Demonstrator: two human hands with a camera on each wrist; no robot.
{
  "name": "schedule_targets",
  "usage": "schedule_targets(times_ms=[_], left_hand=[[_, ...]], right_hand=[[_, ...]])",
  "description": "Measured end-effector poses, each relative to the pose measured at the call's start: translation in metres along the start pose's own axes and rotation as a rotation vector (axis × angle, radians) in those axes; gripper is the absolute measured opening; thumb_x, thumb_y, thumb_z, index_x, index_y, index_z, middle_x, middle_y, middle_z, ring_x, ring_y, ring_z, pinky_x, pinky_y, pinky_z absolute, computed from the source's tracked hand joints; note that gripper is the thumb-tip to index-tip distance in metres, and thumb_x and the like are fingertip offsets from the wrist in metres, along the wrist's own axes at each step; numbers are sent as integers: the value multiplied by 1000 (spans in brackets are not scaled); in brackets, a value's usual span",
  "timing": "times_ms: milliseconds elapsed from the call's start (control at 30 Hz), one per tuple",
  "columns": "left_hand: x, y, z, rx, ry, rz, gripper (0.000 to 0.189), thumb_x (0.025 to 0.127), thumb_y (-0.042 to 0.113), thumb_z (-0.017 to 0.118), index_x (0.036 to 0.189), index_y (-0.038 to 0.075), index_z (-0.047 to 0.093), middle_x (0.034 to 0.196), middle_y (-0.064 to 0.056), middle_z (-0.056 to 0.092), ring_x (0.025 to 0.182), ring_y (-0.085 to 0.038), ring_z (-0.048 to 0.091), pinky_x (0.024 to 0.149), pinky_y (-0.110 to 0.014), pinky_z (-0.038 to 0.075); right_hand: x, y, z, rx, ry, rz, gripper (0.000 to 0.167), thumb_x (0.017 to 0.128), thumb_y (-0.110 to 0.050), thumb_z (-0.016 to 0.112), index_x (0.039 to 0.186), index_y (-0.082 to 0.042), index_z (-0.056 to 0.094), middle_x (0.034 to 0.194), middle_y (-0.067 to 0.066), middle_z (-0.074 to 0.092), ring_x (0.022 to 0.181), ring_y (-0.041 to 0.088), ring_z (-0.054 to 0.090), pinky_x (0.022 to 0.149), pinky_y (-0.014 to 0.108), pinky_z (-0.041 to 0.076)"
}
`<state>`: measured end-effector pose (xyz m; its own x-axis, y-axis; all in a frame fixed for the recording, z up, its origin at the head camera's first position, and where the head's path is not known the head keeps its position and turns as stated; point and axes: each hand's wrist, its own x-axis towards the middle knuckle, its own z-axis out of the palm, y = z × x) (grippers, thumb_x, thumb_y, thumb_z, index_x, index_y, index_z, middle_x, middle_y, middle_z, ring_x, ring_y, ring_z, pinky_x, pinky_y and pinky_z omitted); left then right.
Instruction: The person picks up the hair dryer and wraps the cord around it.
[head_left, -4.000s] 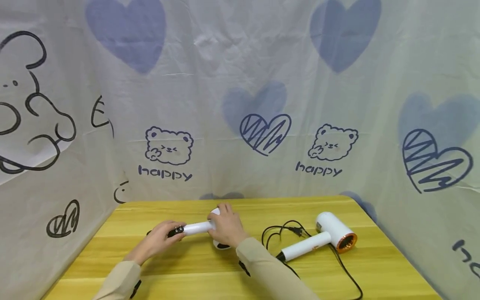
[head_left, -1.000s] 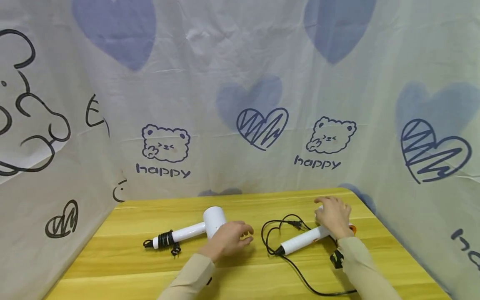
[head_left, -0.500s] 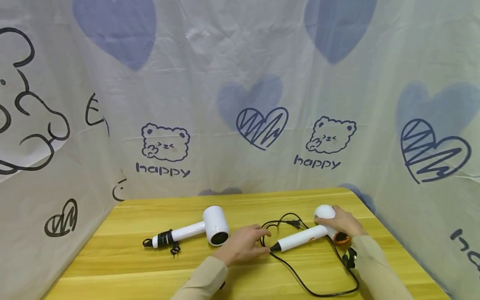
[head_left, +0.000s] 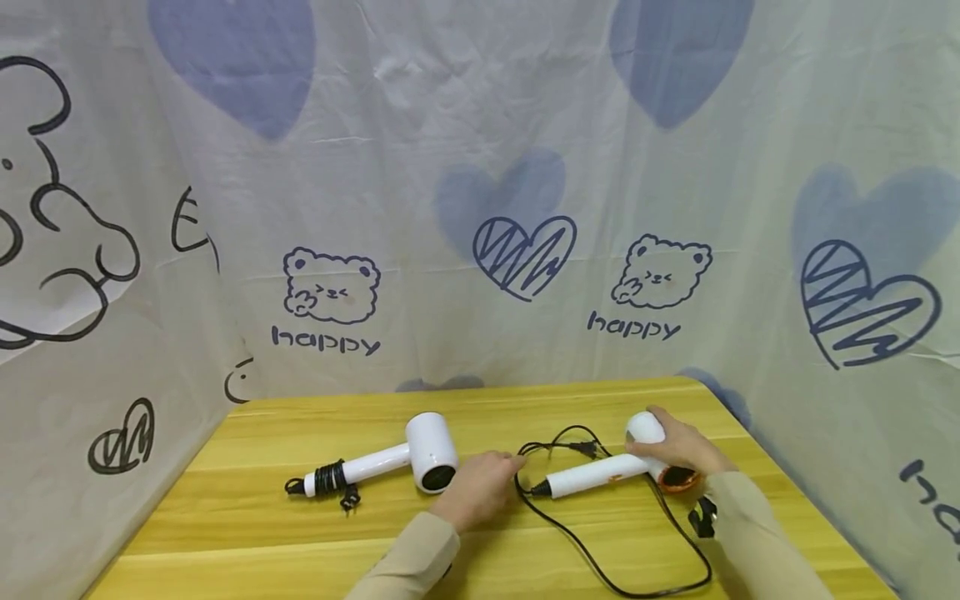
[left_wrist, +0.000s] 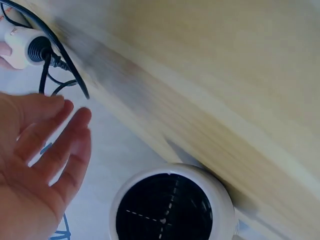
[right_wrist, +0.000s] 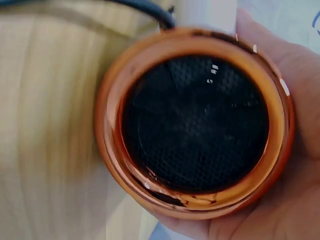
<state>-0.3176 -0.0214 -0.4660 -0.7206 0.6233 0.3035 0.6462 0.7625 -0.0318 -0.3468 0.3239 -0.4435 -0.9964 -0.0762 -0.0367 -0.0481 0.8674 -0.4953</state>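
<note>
My right hand (head_left: 686,446) grips the head of a white hair dryer (head_left: 596,476) with a copper-coloured ring (right_wrist: 107,135) round its dark mesh end. In the right wrist view that ring faces the camera, with the palm and fingers round the side. My left hand (head_left: 483,487) is at the left bend of this dryer's loose black cord (head_left: 577,537), thumb and fingertips pinching it. The left wrist view shows the cord passing behind the thumb. Left of that hand lies a second white hair dryer (head_left: 431,446), its black cord (head_left: 330,478) wound round the handle.
Both dryers are on a yellow wood-grain table (head_left: 247,533). A black plug (head_left: 583,448) lies behind the right dryer's handle. A pale cloth (head_left: 420,167) with hearts and bears hangs behind and at both sides.
Both hands left the left dryer; its cord is now wound. My right hand went to the right dryer's head and shifted it slightly left. My left hand reached the loose cord.
</note>
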Motion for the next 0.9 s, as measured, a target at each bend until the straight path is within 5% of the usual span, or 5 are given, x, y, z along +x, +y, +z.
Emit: schedule_targets(times_ms=[233, 433, 667, 800, 900], left_hand=[[4, -5, 4, 137, 65, -97, 22, 80, 5, 72, 94, 22, 72, 83, -2, 64, 73, -20, 62, 54, -34, 49], [3, -12, -1, 92, 108, -99, 16, 84, 9, 74, 92, 22, 76, 107, -6, 62, 99, -23, 58, 68, -37, 53], [12, -22, -40, -221, 268, 14, 22, 89, 18, 74, 111, 20, 76, 144, -6, 52, 135, -27, 46, 105, -42, 45], [18, -20, -60, -485, 241, 79, 26, 95, 16, 66, 120, 18, 72, 143, -2, 55, 137, -25, 46, 108, -43, 42], [21, -16, -69, -729, 179, 45, 27, 98, 18, 61, 123, 18, 70, 138, 1, 59, 132, -20, 51, 105, -42, 45]], right_hand=[[4, 4, 0, 275, -57, 99, 98, 86, -39, 72, 147, 14, 16, 133, 38, 41, 108, 43, 53, 89, 49, 49], [4, 3, 4, 334, 66, 55, 87, 83, -37, 75, 141, 9, 31, 120, 28, 54, 92, 29, 59, 73, 34, 52], [7, -5, -7, 377, 215, -64, 91, 87, -46, 72, 152, -5, 24, 133, 27, 50, 99, 32, 61, 71, 33, 53], [8, -13, -12, 519, 188, -138, 89, 90, -41, 70, 155, -9, 19, 132, 28, 48, 91, 28, 62, 68, 37, 56], [7, -18, -12, 619, 140, -167, 85, 93, -35, 67, 156, -8, 18, 129, 30, 48, 86, 23, 63, 67, 39, 57]])
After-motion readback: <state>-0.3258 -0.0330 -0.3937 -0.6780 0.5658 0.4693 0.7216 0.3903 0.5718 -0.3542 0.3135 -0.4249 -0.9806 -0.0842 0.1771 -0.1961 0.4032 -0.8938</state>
